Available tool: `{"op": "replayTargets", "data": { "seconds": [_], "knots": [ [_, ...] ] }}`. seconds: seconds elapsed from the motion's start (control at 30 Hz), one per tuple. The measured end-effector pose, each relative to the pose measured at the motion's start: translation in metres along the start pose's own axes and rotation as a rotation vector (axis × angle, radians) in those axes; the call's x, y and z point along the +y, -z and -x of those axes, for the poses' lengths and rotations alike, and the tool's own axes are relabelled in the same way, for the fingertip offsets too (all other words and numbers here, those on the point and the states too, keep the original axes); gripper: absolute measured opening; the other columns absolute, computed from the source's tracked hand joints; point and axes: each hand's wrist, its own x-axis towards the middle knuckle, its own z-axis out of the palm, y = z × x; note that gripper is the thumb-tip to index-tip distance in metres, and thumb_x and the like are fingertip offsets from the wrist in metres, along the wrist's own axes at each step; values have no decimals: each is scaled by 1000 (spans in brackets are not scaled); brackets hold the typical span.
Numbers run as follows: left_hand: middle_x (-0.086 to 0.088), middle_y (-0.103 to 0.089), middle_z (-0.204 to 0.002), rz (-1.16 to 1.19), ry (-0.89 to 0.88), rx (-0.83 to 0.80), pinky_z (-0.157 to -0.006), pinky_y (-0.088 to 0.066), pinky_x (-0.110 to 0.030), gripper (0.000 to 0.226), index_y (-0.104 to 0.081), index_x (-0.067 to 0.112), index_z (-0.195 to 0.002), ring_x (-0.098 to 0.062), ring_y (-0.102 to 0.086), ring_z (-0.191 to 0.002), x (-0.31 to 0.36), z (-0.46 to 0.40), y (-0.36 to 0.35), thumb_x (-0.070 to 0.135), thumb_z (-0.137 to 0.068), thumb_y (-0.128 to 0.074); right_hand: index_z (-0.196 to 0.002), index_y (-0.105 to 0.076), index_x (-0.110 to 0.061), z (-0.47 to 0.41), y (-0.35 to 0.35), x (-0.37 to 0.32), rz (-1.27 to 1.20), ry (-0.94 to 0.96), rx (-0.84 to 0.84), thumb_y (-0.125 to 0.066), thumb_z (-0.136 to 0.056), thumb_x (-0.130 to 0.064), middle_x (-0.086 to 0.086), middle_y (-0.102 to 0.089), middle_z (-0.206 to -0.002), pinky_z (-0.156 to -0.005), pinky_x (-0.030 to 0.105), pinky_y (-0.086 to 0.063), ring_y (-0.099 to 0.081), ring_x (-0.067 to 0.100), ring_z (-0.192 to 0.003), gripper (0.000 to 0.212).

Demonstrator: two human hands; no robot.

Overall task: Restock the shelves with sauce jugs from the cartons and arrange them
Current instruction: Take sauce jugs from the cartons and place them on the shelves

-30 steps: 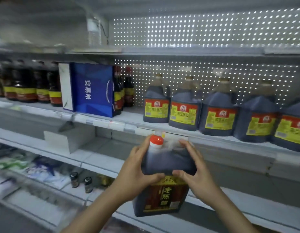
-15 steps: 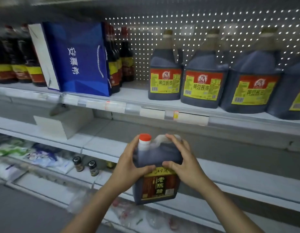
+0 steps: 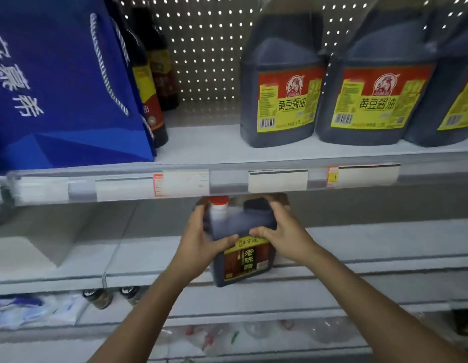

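Item: sauce jug, clasped at its shoulders by left hand and right hand; risk: red cap striking shelf edge above, tipping the jug.

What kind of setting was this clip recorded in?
Most likely a grocery shop aisle. Tiered white shelves with a pegboard back carry price tags on the front rail, and identical labelled soy sauce jugs stand in a row. Both hands hold a red-capped jug at the lower shelf.

Worn on the head, close to the shelves, facing forward and slightly down, with both forearms reaching in from the bottom edge; single view only
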Motion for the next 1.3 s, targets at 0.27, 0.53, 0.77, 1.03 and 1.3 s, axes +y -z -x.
{"op": "replayTargets", "data": {
  "seconds": [0.27,0.53,0.77,1.03,1.3],
  "knots": [
    [11,-68,-120,-10,110,-58,-93,-59,-44,75,-52,32,-125,-7,-66,-113,-49,-50,1,55,-65,-91,-100,-57,-4,-31,-16,1,162,-206,71,-73,-91,-45,10,-62,-83,-66,37,-50,-62,25,-76,45],
    [12,-64,-128,-9,85,-62,-104,-52,-42,73,-55,36,-128,-9,-60,-123,-71,-53,3,58,-67,-89,-135,-49,-12,-36,-24,-1,351,-105,70,-69,-95,-45,5,-58,-113,-77,27,-40,-58,24,-103,55],
    [14,-61,-133,26,103,-186,-105,-53,-39,73,-51,38,-127,-5,-60,-123,-71,-58,18,27,-67,-90,-144,6,-64,-11,-53,1,322,32,259,-71,-93,-44,3,-12,-169,-104,44,-50,-47,36,-135,94],
    [7,-65,-134,93,126,-223,-104,-53,-49,71,-56,30,-134,-15,-61,-126,-74,-67,25,29,-72,-92,-150,-10,-61,-5,-55,1,215,41,300,-68,-98,-34,-11,-14,-161,-108,37,-48,-47,29,-138,82],
    [15,-55,-142,23,67,-130,-111,-47,-40,71,-40,47,-138,-14,-52,-134,-61,-46,12,24,-85,-80,-150,-11,-68,2,-56,6,217,66,301,-65,-99,-30,-14,-12,-162,-102,34,-53,-43,21,-143,83]
  ]
}}
